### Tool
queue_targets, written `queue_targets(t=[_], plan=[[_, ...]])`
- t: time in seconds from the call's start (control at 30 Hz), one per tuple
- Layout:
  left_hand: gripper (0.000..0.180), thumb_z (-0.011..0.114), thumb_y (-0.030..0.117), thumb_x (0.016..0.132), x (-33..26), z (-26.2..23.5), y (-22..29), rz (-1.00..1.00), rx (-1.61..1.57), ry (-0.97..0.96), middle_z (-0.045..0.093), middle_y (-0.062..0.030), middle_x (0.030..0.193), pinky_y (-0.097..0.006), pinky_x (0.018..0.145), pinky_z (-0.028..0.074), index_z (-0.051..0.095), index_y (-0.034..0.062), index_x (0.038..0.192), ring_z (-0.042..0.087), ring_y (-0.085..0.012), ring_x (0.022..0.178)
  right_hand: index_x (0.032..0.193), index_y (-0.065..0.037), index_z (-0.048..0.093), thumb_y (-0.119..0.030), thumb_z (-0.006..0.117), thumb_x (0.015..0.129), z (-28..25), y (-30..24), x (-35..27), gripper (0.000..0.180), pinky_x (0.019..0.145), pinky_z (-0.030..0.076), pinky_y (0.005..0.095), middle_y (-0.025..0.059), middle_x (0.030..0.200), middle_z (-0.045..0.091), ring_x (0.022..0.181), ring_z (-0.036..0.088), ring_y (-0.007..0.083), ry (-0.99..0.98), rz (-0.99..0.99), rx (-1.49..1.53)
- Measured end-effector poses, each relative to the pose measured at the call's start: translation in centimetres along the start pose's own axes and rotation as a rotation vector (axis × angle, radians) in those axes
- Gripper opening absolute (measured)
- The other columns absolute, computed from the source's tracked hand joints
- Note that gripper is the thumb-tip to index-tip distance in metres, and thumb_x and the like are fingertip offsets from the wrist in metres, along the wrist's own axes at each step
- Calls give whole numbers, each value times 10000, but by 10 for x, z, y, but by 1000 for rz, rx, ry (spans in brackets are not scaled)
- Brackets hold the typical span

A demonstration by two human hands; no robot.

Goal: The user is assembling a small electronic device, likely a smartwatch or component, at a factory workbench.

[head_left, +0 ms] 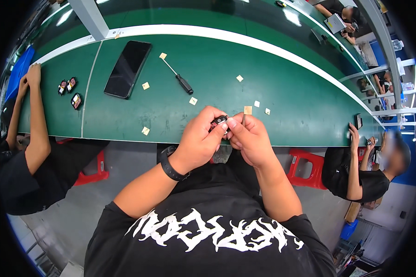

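Note:
A small black rounded device [218, 122] with pink and red parts inside is held between the thumb and fingers of my left hand [200, 134], close to the table's near edge. My right hand [252, 138] is closed, its thumb and fingertip pinching at the right side of this device. A thin greyish strip [244, 119] sticks up from among the right fingers; its kind cannot be made out. Just beyond it shows a tan square piece [248, 110]. What lies under the fingertips is hidden.
On the green table [166, 117] are a black phone [127, 69], a screwdriver [184, 84] and several small tan squares [193, 101]. Similar black devices [76, 100] sit at the left. People work at both sides, near red stools [306, 168]. A metal post [90, 18] stands at the back.

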State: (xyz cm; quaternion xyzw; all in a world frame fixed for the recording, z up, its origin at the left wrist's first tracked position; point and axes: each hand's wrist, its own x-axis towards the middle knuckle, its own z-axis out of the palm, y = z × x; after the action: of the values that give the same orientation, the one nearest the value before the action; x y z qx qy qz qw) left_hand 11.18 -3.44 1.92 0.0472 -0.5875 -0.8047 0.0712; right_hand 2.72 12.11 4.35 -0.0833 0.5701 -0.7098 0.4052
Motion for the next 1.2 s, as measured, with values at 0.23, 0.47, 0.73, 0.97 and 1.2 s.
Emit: queue_targets(t=[0.23,0.47,0.73,0.97,1.2], plan=[[130,521,63,1026,5,5,3,9,76,-1,596,-37,841,-228,534,420,515,5,1142,513,-51,612,979,-31,627,-201,625,1020,0,-5,-1,174,498,326,202,18,802,627,562,427,32,48,10,-6],[174,540,73,1019,6,-4,7,-125,-139,-92,605,-58,908,-216,548,420,493,7,1172,550,-67,637,978,-25,624,-197,624,1019,0,-6,-2,177,480,300,201,26,810,635,554,422,26,56,34,78],[120,547,65,1015,4,-1,0,-63,-46,-39,597,-44,877,-216,543,412,494,13,1110,511,-53,623,966,-24,627,-186,642,1008,1,-3,-1,168,488,316,199,32,824,635,558,422,29,34,18,83],[90,550,57,1006,0,3,1,37,-20,13,585,-24,841,-223,533,406,505,28,1079,490,-46,613,974,-26,626,-179,625,1019,8,-1,-6,159,504,332,202,34,832,630,580,432,32,21,4,102],[210,556,81,1014,0,2,19,-69,-2,-18,597,-42,864,-223,552,432,490,16,1202,544,-63,638,1023,-15,621,-183,611,1028,13,-7,-9,169,508,342,204,28,825,621,578,430,32,100,-45,61]])
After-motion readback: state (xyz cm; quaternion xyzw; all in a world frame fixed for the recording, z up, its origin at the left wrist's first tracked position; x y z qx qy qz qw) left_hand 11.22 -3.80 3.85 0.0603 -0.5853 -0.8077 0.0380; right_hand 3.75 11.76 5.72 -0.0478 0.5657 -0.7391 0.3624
